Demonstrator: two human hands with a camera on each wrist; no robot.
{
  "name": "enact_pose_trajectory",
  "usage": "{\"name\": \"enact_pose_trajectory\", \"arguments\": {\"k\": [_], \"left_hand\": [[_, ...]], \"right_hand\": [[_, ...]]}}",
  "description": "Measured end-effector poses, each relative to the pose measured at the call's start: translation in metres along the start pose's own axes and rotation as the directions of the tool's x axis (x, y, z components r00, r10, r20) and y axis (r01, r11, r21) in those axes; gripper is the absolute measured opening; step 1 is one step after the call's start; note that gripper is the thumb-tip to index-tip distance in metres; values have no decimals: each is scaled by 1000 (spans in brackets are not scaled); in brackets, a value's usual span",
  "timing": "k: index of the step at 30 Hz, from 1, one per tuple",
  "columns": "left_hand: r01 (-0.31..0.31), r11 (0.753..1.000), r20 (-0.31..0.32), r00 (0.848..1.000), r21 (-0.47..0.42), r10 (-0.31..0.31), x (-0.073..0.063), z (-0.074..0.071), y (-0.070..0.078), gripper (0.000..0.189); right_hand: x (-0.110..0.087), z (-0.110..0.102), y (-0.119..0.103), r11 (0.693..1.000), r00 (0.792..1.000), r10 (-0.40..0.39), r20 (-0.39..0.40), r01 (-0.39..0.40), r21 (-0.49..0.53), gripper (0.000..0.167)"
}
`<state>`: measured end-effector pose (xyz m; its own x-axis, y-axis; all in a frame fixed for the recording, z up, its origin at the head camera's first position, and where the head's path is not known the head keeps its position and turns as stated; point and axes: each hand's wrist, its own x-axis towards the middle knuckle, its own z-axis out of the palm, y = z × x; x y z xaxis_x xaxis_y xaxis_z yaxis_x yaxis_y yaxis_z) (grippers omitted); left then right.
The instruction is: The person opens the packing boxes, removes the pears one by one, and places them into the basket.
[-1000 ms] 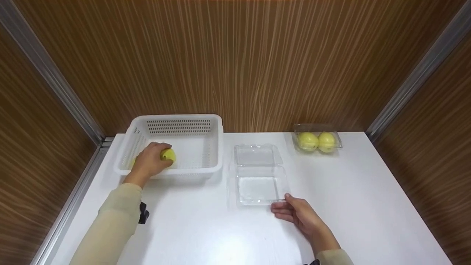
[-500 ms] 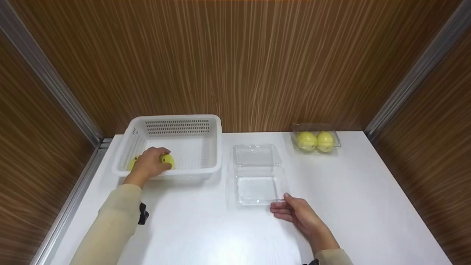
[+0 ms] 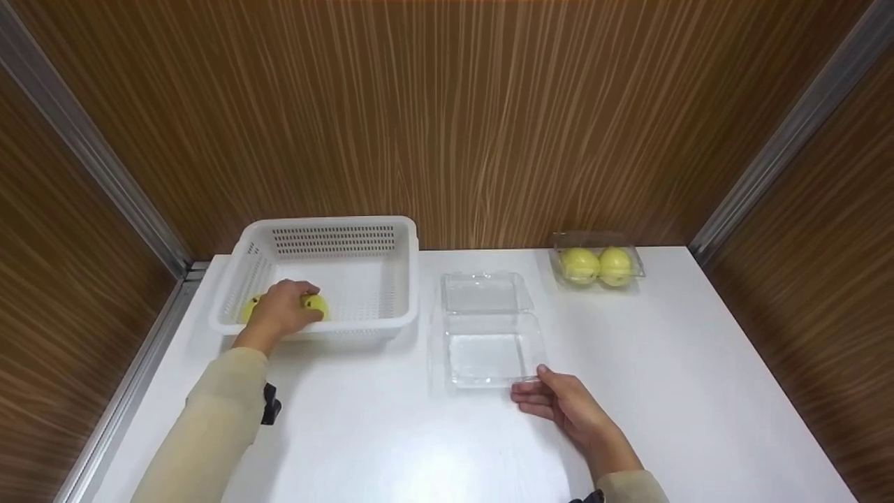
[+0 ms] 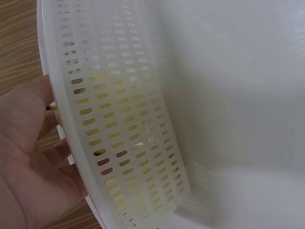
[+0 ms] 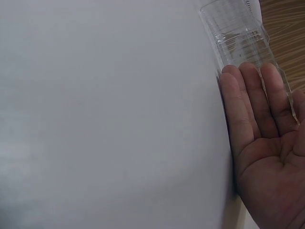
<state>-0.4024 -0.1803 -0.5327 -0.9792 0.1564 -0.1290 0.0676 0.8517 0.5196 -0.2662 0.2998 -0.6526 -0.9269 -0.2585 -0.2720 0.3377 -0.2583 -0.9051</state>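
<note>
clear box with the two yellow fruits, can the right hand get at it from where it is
Probably yes: only white tabletop shows between the right hand and that clear box, though the hand would likely have to leave the open clamshell and stretch forward.

Fruit yel, basket & table wht, wall brn w/ stripes.

Head view: two yellow fruits in the basket are partly covered by the left grip; right sleeve is cut off at bottom. Left wrist: fruits mostly masked by basket. Right wrist: clear container partly blocked by right grip, itself cropped.
</note>
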Motion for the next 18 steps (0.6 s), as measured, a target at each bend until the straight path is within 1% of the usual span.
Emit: {"name": "enact_pose_trajectory", "arguments": {"k": [3,8,16,18], "left_hand": [[-7,1000,4,1000,0,7,3,-2,1,51],[-10,1000,8,1000,6,10,4,-1,0,51],[8,1000,25,1000,-8,-8,5,4,-3,50],[9,1000,21,1000,-5,-9,6,5,-4,50]], "right_hand": [[1,0,-2,1000,1000,-6,2,6,-14,51],[2,-1,-3,999,1000,-5,9,5,-39,52],[2,-1,-2,1000,1000,9,6,-9,-18,51],[2,-1,-1,1000,1000,2,12,-2,-15,50]]}}
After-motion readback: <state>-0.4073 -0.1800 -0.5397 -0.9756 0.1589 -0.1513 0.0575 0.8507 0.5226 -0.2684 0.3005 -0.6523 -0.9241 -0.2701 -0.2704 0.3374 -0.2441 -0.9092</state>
